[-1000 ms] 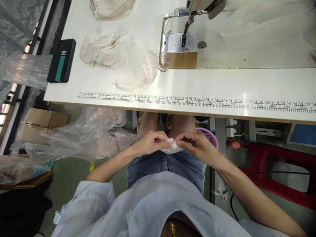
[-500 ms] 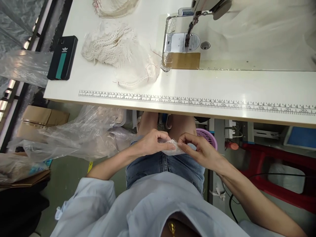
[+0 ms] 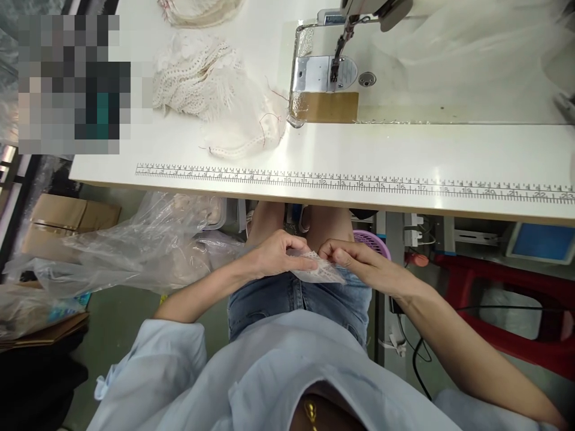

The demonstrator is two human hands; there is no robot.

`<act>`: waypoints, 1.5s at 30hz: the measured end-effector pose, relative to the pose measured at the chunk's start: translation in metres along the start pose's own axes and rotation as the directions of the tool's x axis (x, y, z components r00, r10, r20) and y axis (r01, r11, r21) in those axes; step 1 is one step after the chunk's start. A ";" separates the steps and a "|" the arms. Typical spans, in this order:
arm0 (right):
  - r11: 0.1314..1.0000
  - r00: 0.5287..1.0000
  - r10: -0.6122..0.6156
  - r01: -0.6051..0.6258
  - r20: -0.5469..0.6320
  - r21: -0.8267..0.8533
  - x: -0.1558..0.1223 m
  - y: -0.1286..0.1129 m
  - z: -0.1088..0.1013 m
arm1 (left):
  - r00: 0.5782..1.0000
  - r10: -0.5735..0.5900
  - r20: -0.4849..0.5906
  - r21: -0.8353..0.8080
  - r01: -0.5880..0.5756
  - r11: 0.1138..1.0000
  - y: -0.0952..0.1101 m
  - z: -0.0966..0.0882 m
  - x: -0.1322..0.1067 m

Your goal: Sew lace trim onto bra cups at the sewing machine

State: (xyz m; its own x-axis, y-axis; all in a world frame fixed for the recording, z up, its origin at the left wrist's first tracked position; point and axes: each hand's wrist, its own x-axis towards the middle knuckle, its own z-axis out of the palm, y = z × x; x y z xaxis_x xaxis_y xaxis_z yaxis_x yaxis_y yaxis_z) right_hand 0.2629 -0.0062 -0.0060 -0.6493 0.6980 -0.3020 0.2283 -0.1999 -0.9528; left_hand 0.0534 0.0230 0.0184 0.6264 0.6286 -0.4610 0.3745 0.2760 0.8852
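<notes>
Over my lap, below the table edge, both hands pinch a small piece of white lace and sheer fabric (image 3: 320, 270). My left hand (image 3: 276, 254) grips its left end with curled fingers. My right hand (image 3: 359, 262) grips its right end between thumb and fingertips. The piece lies stretched flat between them above my denim shorts (image 3: 296, 299). A pile of similar cream lace pieces (image 3: 211, 90) rests on the white table (image 3: 404, 155), left of the sewing machine's presser foot (image 3: 335, 69).
A printed ruler (image 3: 350, 182) runs along the table's front edge. A blurred-out patch covers the table's left corner. Clear plastic bags (image 3: 135, 245) and cardboard boxes (image 3: 67, 218) sit at the left on the floor. A purple basket (image 3: 372, 239) and red stool (image 3: 498, 299) are under the table at right.
The lace piece, bunched between my fingertips a second ago, now lies spread flatter and wider between my hands. My right hand has shifted slightly right and down.
</notes>
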 end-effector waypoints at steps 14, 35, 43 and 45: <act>0.992 0.998 0.051 -0.057 0.048 0.114 0.006 -0.006 0.001 | 0.999 -0.031 0.044 -0.014 0.032 0.999 0.001 -0.007 -0.001; 0.995 0.984 -0.085 0.091 -0.159 0.031 0.000 -0.001 0.006 | 0.988 -0.156 0.016 -0.235 0.156 0.959 -0.003 -0.007 -0.002; 0.979 0.931 -0.162 0.111 -0.328 -0.168 -0.003 0.000 0.016 | 0.993 -0.101 -0.056 -0.209 0.087 0.974 -0.012 -0.002 -0.002; 0.974 0.916 -0.164 0.091 -0.367 -0.209 -0.002 0.000 0.017 | 0.995 -0.074 -0.069 -0.192 0.059 0.980 -0.013 0.000 -0.003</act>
State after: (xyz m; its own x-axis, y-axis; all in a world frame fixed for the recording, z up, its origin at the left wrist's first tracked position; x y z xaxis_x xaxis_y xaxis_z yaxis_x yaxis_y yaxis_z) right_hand 0.2521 -0.0191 -0.0055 -0.3656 0.9243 -0.1093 0.3154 0.0126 -0.9489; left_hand 0.0465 0.0176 0.0081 0.5485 0.6551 -0.5197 0.2726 0.4475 0.8517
